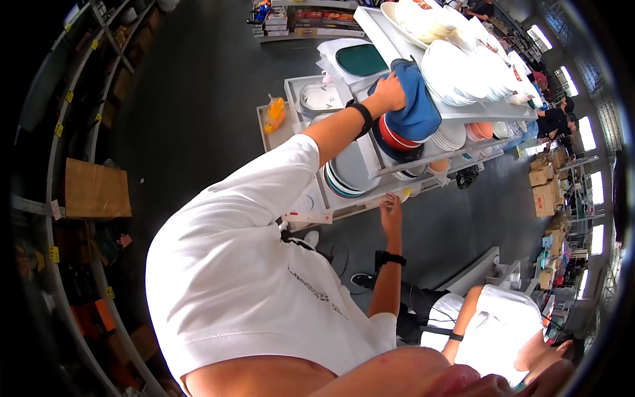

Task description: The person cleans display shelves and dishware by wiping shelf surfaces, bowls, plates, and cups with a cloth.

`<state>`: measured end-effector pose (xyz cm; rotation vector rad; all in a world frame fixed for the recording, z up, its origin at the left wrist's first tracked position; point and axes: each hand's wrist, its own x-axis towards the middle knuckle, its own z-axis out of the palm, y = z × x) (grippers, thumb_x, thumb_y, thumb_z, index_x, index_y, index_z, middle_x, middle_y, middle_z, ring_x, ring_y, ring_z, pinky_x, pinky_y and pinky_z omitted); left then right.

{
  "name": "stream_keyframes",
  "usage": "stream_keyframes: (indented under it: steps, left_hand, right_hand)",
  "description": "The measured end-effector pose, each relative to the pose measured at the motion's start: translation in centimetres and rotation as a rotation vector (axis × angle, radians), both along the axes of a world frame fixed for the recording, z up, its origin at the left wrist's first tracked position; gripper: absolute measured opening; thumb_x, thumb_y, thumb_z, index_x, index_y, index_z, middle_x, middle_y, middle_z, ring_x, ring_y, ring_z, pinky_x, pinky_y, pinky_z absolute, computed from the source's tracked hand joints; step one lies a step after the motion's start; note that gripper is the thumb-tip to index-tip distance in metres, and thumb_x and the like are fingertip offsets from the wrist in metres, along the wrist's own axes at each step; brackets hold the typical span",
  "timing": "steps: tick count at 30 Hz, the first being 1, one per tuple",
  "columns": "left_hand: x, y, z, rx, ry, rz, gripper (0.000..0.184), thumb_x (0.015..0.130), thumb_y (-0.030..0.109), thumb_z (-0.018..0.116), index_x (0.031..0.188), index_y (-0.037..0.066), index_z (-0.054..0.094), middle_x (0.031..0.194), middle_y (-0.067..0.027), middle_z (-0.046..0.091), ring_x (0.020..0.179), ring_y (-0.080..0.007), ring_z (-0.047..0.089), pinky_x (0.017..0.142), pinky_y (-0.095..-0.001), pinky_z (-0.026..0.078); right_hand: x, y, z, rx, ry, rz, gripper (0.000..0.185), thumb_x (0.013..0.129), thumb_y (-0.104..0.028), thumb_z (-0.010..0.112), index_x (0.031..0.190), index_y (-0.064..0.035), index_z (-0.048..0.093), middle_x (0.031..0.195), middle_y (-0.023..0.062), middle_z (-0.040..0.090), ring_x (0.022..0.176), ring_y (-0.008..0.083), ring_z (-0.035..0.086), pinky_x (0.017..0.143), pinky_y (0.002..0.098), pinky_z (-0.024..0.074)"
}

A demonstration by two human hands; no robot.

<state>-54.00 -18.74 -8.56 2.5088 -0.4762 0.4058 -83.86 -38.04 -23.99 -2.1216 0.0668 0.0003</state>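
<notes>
My left hand [391, 91] is closed on a blue cloth [413, 99], which drapes over a stack of red and dark round dishes [397, 140] on the cart's middle shelf. Lower in the view is my right hand [391, 204], beside the cart's lower edge, its fingers loosely bent and apart with nothing visible in them. Large grey plates [354, 165] are stacked just left of it. White bowls and plates [453, 73] stand on the top shelf.
The white cart [387, 36] also bears a dark green tray [361, 59] and an orange bag [274, 114]. A co-worker in a white shirt [506, 317] is at the lower right. Shelving [53, 159] runs along the left, with a cardboard box [98, 188]. More boxes [544, 198] stand at the right.
</notes>
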Motion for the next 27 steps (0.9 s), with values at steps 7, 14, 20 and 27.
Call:
stream_keyframes:
  steps: [7, 14, 20, 27]
  left_hand:
    - [-5.4, -1.9, 1.9, 0.098, -0.082, -0.092, 0.049, 0.080, 0.025, 0.061, 0.127, 0.013, 0.060, 0.123, -0.0140, 0.063, 0.122, -0.0360, 0.052, 0.089, -0.0482, 0.051]
    - [-9.0, -3.4, -0.1, -0.126, -0.276, -0.254, 0.046, 0.083, 0.036, 0.059, 0.123, 0.014, 0.062, 0.123, -0.0154, 0.063, 0.113, -0.0403, 0.056, 0.085, -0.0508, 0.052]
    - [-6.7, -2.6, -1.0, -0.151, -0.399, -0.283, 0.049, 0.087, 0.043, 0.058, 0.124, 0.011, 0.064, 0.128, -0.0144, 0.063, 0.119, -0.0382, 0.056, 0.098, -0.0445, 0.047]
    - [0.5, 0.9, -6.3, -0.177, -0.409, -0.278, 0.053, 0.081, 0.042, 0.065, 0.123, 0.010, 0.065, 0.125, -0.0155, 0.064, 0.119, -0.0392, 0.056, 0.102, -0.0464, 0.043]
  right_hand:
    - [5.7, -2.0, -4.2, -0.372, -0.298, 0.024, 0.060, 0.087, -0.010, 0.064, 0.143, -0.0022, 0.042, 0.147, 0.0214, 0.040, 0.135, 0.0404, 0.040, 0.111, 0.0474, 0.0363]
    - [8.0, 2.1, -4.7, -0.526, -0.172, 0.161, 0.065, 0.086, -0.012, 0.062, 0.147, -0.0027, 0.039, 0.152, 0.0222, 0.037, 0.135, 0.0383, 0.042, 0.109, 0.0459, 0.0395]
    - [8.3, 2.6, -4.5, -0.577, -0.233, 0.097, 0.062, 0.085, -0.017, 0.059, 0.143, 0.0002, 0.044, 0.148, 0.0160, 0.045, 0.129, 0.0337, 0.052, 0.101, 0.0458, 0.0466]
    - [7.8, 3.5, -4.2, -0.666, -0.137, 0.028, 0.064, 0.082, -0.020, 0.062, 0.142, -0.0060, 0.044, 0.152, 0.0128, 0.043, 0.124, 0.0285, 0.056, 0.098, 0.0520, 0.0459]
